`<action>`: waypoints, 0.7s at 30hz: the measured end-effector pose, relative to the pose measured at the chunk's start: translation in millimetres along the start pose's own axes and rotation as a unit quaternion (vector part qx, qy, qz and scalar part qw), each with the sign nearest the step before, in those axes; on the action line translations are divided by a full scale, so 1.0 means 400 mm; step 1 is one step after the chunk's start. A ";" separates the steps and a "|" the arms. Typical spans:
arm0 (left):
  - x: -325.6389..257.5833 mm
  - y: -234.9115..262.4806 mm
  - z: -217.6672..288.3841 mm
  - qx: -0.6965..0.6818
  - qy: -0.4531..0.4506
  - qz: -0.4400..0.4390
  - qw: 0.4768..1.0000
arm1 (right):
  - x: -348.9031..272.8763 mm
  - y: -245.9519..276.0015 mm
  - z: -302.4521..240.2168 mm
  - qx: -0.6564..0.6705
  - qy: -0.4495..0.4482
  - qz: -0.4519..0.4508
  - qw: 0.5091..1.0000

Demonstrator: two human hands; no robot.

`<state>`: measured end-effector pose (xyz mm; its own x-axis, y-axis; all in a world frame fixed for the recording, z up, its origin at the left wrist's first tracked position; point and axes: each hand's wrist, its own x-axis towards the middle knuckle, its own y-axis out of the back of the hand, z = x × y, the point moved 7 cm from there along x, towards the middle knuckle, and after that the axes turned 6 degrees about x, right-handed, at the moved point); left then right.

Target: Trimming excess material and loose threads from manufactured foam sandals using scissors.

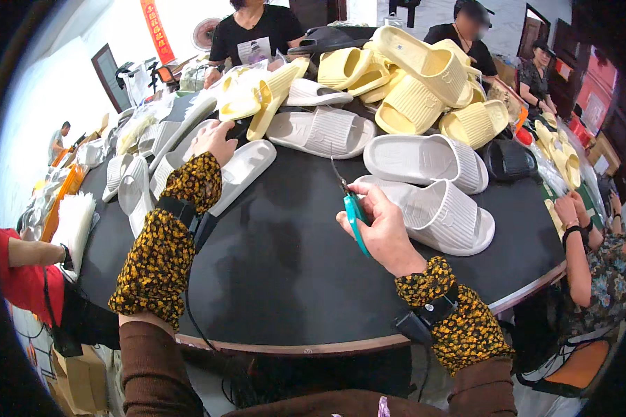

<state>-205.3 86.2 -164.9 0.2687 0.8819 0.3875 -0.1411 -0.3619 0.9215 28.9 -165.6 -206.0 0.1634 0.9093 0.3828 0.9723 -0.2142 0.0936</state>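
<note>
Right hand (pixel 381 226) is closed around my teal-handled snips (pixel 355 215), blades pointing up, beside a white foam slide sandal (pixel 444 214) near the worktop's (pixel 285 264) right edge. Left hand (pixel 214 141) reaches further out, fingers curled onto another white slide (pixel 242 170) at the foot of the pile. I judge these slides light, soft and springy, not fragile; the wide ribbed strap looks the surest place to grip. Yellow slides (pixel 410 76) are heaped behind.

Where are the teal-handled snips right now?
The teal-handled snips are in the right hand, centre-right in the head view, blades up, just left of a white slide sandal on the black table.
</note>
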 end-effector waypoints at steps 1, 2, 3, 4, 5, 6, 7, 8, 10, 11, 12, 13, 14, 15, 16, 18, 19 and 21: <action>0.012 0.001 0.033 0.024 -0.016 -0.021 0.999 | 0.001 0.004 0.004 -0.002 0.000 0.005 1.000; 0.019 0.009 0.068 0.049 -0.032 -0.042 0.997 | 0.002 0.006 0.005 -0.004 0.011 0.008 1.000; 0.029 0.008 0.092 0.069 -0.026 -0.059 0.996 | 0.002 0.009 0.003 -0.007 0.021 0.012 1.000; 0.043 0.005 0.108 0.067 -0.031 -0.058 0.996 | 0.003 0.014 0.003 -0.010 0.022 0.018 1.000; 0.056 -0.004 0.109 0.093 -0.028 -0.073 0.993 | 0.004 0.012 -0.002 -0.020 0.030 0.019 0.999; 0.066 -0.013 0.109 0.118 -0.025 -0.088 0.989 | 0.004 0.009 -0.006 -0.031 0.039 0.020 0.999; 0.074 -0.023 0.102 0.127 -0.017 -0.112 0.985 | 0.004 0.006 -0.006 -0.020 0.032 0.018 0.999; 0.079 -0.027 0.110 0.132 -0.016 -0.119 0.984 | 0.003 0.009 -0.005 -0.023 0.032 0.025 0.999; 0.082 -0.040 0.131 0.152 -0.039 -0.133 0.979 | 0.002 0.006 0.002 0.019 0.026 0.018 0.999; 0.080 -0.042 0.139 0.152 -0.050 -0.107 0.981 | 0.000 0.007 -0.007 0.018 0.034 0.020 0.999; 0.085 -0.054 0.141 0.142 -0.049 -0.131 0.980 | 0.000 0.010 -0.007 0.016 0.034 0.026 0.999; 0.089 -0.056 0.146 0.127 -0.043 -0.111 0.985 | -0.001 0.010 -0.003 0.001 0.028 0.026 0.999; 0.093 -0.053 0.136 0.116 -0.034 -0.091 0.989 | 0.000 0.005 0.003 -0.010 0.023 0.024 0.999; 0.104 -0.050 0.124 0.107 -0.041 -0.062 0.991 | 0.003 0.000 0.013 0.000 0.003 0.016 1.000; 0.122 -0.048 0.113 0.101 -0.067 -0.003 0.993 | 0.004 -0.001 0.016 0.002 0.004 0.019 1.000; 0.153 -0.035 0.133 0.026 -0.098 0.068 0.993 | 0.002 0.008 0.038 0.020 -0.023 0.023 0.999; 0.170 -0.022 0.135 -0.014 -0.095 0.087 0.992 | 0.002 0.011 0.046 0.042 -0.041 0.015 0.998; 0.153 0.044 0.168 -0.098 -0.125 0.165 0.974 | 0.004 0.035 0.045 0.019 -0.042 0.031 0.998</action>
<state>-127.4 113.4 -123.3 0.3978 0.6183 0.6778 -0.4303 -0.5267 0.7331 45.7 -160.6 -220.8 0.2362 0.9212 0.3091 0.9650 -0.2598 0.0368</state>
